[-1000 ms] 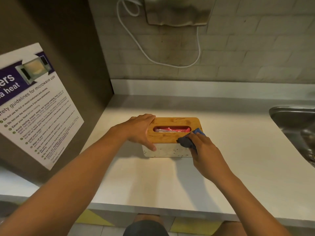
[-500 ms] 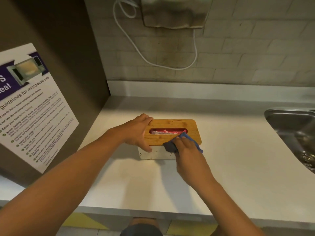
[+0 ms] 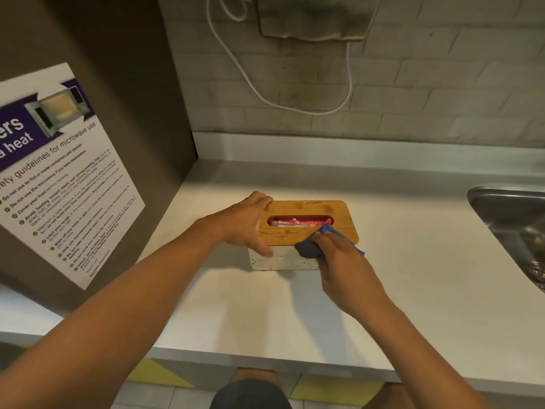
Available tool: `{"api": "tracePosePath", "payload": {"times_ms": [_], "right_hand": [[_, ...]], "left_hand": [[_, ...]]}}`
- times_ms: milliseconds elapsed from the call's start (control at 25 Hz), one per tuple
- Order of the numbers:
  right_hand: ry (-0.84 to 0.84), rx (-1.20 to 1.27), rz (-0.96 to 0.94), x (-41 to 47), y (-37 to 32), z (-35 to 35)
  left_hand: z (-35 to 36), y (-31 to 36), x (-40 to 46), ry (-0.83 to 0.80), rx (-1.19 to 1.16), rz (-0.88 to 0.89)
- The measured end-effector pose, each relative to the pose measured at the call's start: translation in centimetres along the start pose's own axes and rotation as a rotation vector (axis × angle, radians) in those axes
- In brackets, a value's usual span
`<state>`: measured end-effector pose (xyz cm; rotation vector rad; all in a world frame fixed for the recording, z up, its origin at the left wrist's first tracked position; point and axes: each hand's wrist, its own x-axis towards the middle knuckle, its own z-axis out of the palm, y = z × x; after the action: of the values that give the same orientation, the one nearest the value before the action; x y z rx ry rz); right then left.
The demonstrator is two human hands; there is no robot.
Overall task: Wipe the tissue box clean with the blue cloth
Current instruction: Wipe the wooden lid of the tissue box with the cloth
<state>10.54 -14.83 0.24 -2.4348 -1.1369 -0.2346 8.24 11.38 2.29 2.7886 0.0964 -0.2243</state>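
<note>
The tissue box [image 3: 306, 231] is set on the white counter [image 3: 413, 290], toward its left part, near the brown side panel [image 3: 124, 84]. It is made up of a wooden lid with an oval slot, through which red and white packaging is seen, and a speckled white body below. The blue cloth [image 3: 309, 249] is bunched against the near edge of the lid, right of centre, where lid meets body; a small corner of it is also seen at the right of the hand. The cloth is gripped by the right hand [image 3: 342, 261], whose fingers are curled round it and pressed onto the box. The left end of the box is held by the left hand [image 3: 247, 222]: the fingers are laid over the far left corner of the lid and the thumb is bent down onto the near white face. A microwave safety poster [image 3: 59, 172] is fixed to the side panel at the left. A steel sink [image 3: 507, 214] is sunk into the counter at the right, well apart from the box. A white cable [image 3: 265, 95] is looped on the tiled far wall, below a metal unit [image 3: 312, 19]
</note>
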Motion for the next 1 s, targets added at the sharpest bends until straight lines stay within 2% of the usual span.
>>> {"api": "tracePosePath", "payload": {"times_ms": [200, 360, 480, 680, 840, 920, 1000], "right_hand": [[0.015, -0.006, 0.065, 1.1, 2.0, -2.0], [-0.013, -0.015, 0.015, 1.5, -0.9, -0.4], [-0.031, 0.009, -0.027, 0.1, 0.0, -0.6], [0.007, -0.047, 0.071, 1.5, 2.1, -1.5], [-0.044, -0.031, -0.017, 1.7, -1.5, 0.6], [-0.055, -0.016, -0.048, 0.6, -1.0, 0.0], [-0.028, -0.009, 0.001, 0.5, 0.4, -1.1]], "left_hand": [[0.0, 0.0, 0.1, -0.002, -0.016, -0.006], [0.0, 0.1, 0.0, 0.000, -0.010, -0.011], [0.0, 0.1, 0.0, -0.006, -0.002, -0.009], [0.1, 0.1, 0.0, -0.006, -0.017, -0.013], [0.1, 0.1, -0.2, 0.004, -0.020, -0.020], [0.1, 0.1, -0.3, -0.001, -0.014, -0.016], [0.1, 0.1, -0.3, -0.011, -0.013, -0.020]]}}
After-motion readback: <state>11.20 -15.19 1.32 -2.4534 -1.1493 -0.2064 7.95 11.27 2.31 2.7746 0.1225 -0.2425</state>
